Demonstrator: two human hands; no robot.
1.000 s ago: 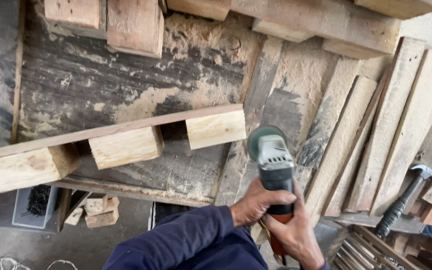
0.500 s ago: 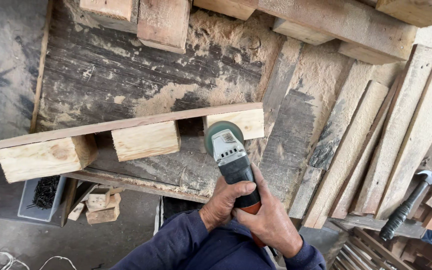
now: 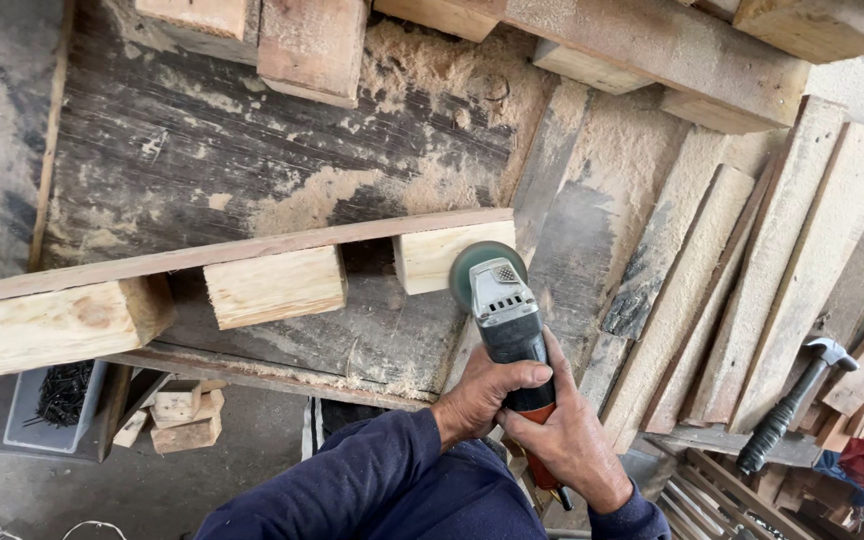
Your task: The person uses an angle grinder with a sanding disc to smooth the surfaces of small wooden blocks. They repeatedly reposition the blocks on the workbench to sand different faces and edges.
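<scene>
Grip: my left hand (image 3: 482, 395) and right hand (image 3: 567, 440) wrapped tight round the angle grinder (image 3: 507, 320).
Disc: touching the end wood block (image 3: 442, 255), just ahead.
Technique: keep disc flat, pressure light, I judge.

Angle grinder (image 3: 504, 315), disc against pale wood block (image 3: 444, 255)

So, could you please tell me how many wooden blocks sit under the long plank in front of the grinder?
3: the left block at the plank's left end, the middle block, and the right block beside the grinder. None seems hidden.
</scene>
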